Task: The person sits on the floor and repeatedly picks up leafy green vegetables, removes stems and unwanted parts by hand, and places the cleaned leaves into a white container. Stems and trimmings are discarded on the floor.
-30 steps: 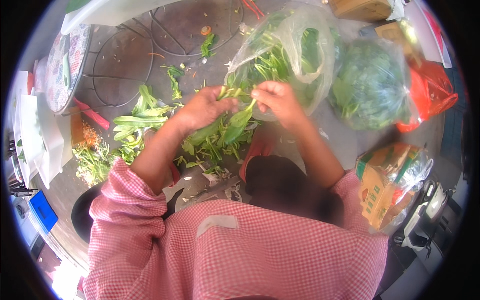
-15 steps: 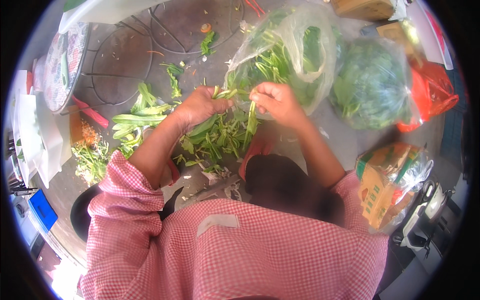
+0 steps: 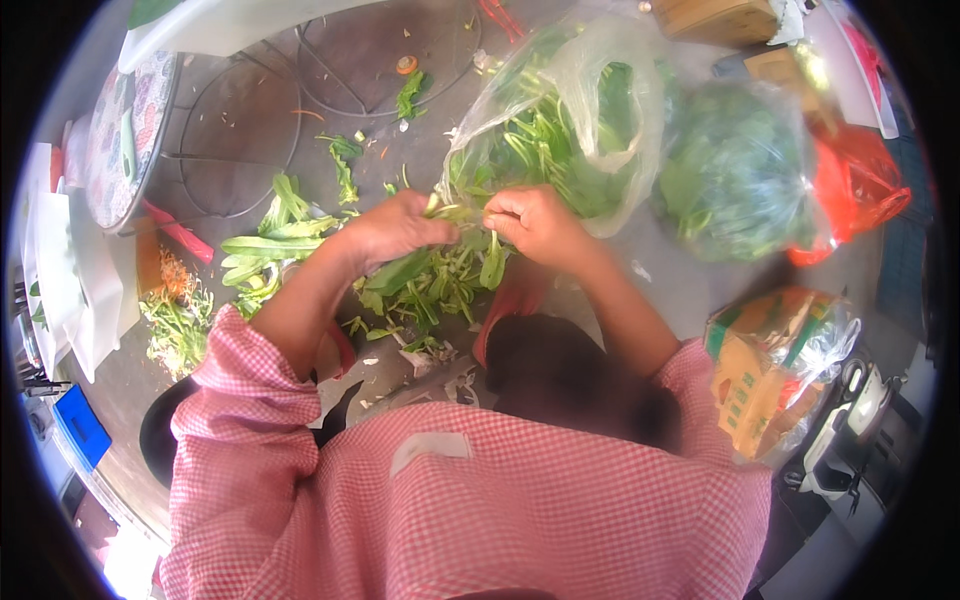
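My left hand (image 3: 405, 228) is closed around a few leafy green stems (image 3: 447, 210), whose pale ends stick out past the thumb. Close beside it, my right hand (image 3: 535, 225) pinches a leafy green sprig (image 3: 492, 262) that hangs from its fingertips. Below both hands a loose heap of picked leaves (image 3: 425, 290) lies on the floor between my feet. Just beyond the right hand stands an open clear plastic bag (image 3: 625, 150) filled with leafy greens (image 3: 540, 140).
Left of the heap lie long green leaves (image 3: 275, 240) and a pile of trimmings (image 3: 180, 320). Wire stands (image 3: 300, 120) are at the far left. To the right are a full bag of greens (image 3: 735, 170), a red plastic bag (image 3: 855, 185) and a printed carton (image 3: 755, 390).
My right hand has come down and slightly left, closer to the left hand. The sprig in it hangs lower. The left hand still holds its stems.
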Available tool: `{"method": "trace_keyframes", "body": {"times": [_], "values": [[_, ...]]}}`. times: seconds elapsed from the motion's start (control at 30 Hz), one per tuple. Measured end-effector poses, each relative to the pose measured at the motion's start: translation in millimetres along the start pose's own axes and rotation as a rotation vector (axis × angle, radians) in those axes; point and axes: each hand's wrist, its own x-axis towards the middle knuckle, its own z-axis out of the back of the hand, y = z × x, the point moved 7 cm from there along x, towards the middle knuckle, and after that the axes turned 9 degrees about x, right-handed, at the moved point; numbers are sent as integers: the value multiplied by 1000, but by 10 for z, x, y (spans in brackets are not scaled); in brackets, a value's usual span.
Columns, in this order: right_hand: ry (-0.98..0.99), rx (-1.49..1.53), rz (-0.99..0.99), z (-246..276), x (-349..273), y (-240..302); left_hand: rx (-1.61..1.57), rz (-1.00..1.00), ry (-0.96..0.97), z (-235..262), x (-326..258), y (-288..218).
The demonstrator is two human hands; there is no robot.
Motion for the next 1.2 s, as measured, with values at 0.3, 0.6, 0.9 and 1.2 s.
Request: {"method": "trace_keyframes", "body": {"times": [0.3,0.6,0.9,1.2], "values": [[-702,-622,-38,882,306,-1532,-243,40,92,-7,-15,194],[-558,-855,63,1235,486,-1464,-485,-55,-92,-102,-47,87],[-211,199,-325,880,13,-489,-113,-280,-344,-82,21,-395],[-136,731,-287,417,-56,-137,-306,-250,-141,-276,105,-572]]}}
